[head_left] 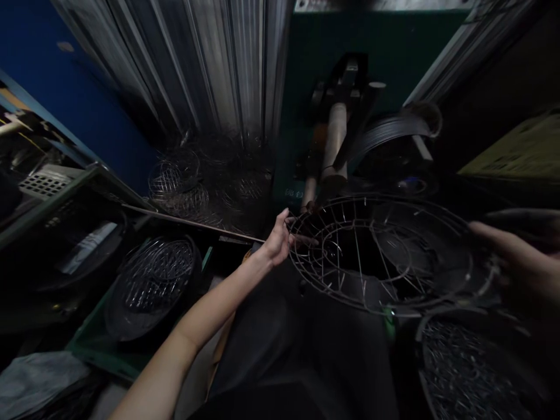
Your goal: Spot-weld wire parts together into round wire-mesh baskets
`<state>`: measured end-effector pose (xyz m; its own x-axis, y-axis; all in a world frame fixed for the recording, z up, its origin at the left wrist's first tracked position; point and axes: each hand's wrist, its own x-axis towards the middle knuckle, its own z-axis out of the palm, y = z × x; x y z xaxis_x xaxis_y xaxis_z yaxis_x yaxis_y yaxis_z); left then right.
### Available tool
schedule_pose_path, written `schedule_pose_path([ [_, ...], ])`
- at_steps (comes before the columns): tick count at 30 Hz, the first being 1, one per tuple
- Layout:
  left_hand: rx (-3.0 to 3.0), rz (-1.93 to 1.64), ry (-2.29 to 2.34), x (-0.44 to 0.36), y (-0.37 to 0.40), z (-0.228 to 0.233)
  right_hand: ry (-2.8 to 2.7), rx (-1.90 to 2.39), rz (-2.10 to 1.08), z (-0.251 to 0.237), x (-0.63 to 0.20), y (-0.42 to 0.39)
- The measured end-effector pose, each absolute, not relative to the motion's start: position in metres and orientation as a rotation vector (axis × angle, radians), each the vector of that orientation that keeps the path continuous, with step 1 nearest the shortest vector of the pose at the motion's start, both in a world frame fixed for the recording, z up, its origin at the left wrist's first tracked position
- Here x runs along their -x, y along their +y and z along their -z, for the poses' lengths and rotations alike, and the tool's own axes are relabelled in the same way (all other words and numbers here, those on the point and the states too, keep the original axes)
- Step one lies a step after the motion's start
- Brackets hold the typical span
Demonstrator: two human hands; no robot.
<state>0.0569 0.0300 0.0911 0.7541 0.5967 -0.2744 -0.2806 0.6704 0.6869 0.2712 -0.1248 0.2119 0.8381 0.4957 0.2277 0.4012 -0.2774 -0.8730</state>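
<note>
A round wire basket frame lies flat in front of me, made of concentric rings and radial wires. My left hand grips its left rim with the fingers curled over the outer ring. My right hand reaches in from the right, blurred, touching or holding the frame's right rim. Behind the frame stands a dark machine with an upright post and a coil of wire.
A heap of finished wire baskets lies at the back against corrugated metal. More wire frames sit in a green crate at the left. A bin of short wire pieces is at the lower right.
</note>
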Motion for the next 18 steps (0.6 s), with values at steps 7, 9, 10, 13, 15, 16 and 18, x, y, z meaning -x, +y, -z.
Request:
schedule_pose_path([
  [7, -0.643, -0.543, 0.531, -0.057, 0.054, -0.105, -0.482, 1.978, -0.231, -0.251, -0.245, -0.079],
  [9, -0.649, -0.522, 0.536, -0.055, 0.053, -0.108, -0.497, 1.971, -0.219, -0.241, -0.255, -0.08],
  [10, -0.662, -0.519, 0.535, -0.055, 0.052, -0.11, -0.519, 1.962, -0.201, -0.235, -0.263, -0.081],
  [13, -0.737, -0.572, 0.51, -0.057, 0.05, -0.114, -0.57, 1.946, -0.124, -0.221, -0.286, -0.085],
  [15, -0.802, -0.632, 0.486, -0.059, 0.05, -0.115, -0.55, 1.972, -0.122, -0.22, -0.29, -0.085],
  [16, -0.83, -0.653, 0.478, -0.06, 0.049, -0.114, -0.532, 1.987, -0.138, -0.221, -0.288, -0.084],
  [18, -0.874, -0.68, 0.487, -0.062, 0.048, -0.112, -0.519, 2.006, -0.195, -0.223, -0.278, -0.084],
])
